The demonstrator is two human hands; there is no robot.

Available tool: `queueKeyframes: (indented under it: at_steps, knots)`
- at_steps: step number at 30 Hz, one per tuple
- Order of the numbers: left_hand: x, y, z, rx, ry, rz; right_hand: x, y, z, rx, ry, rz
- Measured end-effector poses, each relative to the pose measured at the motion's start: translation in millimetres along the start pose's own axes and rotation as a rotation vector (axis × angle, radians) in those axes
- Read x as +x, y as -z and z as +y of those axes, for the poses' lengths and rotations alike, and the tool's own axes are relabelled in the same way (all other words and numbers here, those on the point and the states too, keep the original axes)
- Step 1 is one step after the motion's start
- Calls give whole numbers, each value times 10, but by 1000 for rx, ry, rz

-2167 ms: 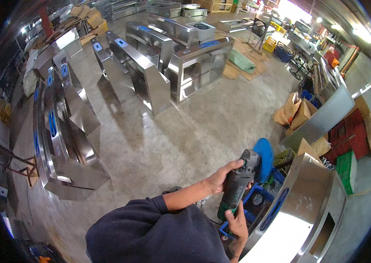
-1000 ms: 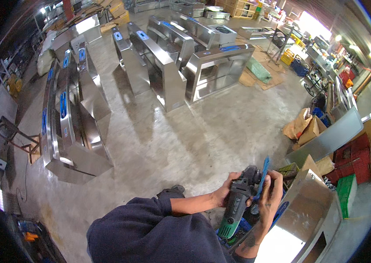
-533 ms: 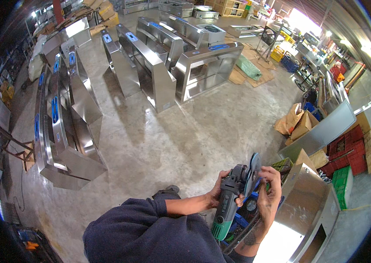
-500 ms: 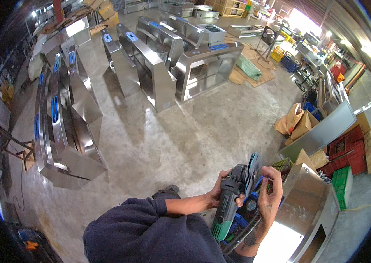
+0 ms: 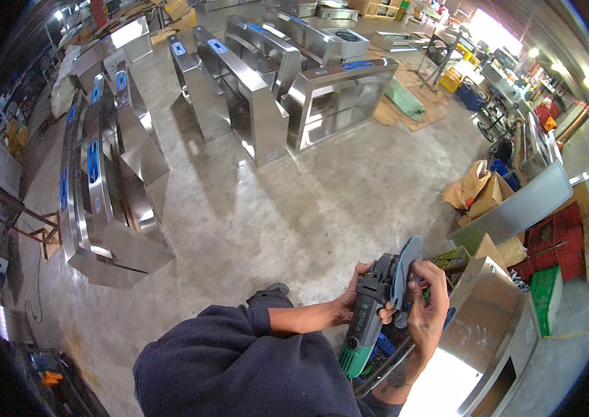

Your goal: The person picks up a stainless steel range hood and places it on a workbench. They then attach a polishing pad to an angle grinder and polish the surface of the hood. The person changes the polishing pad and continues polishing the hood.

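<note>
A green and black angle grinder [image 5: 364,325] is held in front of me, its body tilted and its head pointing away. My left hand [image 5: 350,300] is wrapped round the grinder near its head; some fingertips show on the far side of the body. On the grinder's head sits a thin, blue-grey disc [image 5: 406,264], seen nearly edge-on. My right hand [image 5: 431,295] is at the disc's right face, its fingers curled in against it. What lies under those fingertips is partly hidden. A dark cable or hose [image 5: 388,368] runs beside my right forearm.
A metal box-like cabinet [image 5: 482,313] stands close at my right. Beyond it are a green crate [image 5: 544,300], red crates [image 5: 551,243] and a leaning metal panel [image 5: 517,208]. Several stainless-steel turnstile housings [image 5: 259,125] stand ahead and left on the concrete floor [image 5: 239,215].
The view has shifted slightly, moving the background. The disc has turned to show more of its edge and face, and my right fingers have shifted over its right side. My left grip stays.
</note>
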State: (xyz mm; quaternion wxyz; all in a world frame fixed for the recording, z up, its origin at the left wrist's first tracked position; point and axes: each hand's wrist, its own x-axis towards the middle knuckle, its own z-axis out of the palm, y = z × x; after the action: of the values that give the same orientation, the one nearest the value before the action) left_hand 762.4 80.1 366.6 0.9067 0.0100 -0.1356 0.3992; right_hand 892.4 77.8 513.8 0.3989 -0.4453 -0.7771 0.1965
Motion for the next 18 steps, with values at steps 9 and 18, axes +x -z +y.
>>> queueKeyframes:
  at_steps: [9, 18]
  knots:
    - [-1, -4, 2, 7, -58, -56, 52, -26, -133, -35, -51, 18]
    - [21, 44, 6, -12, -50, -101, 77, -32, -53, -34, 37, -19]
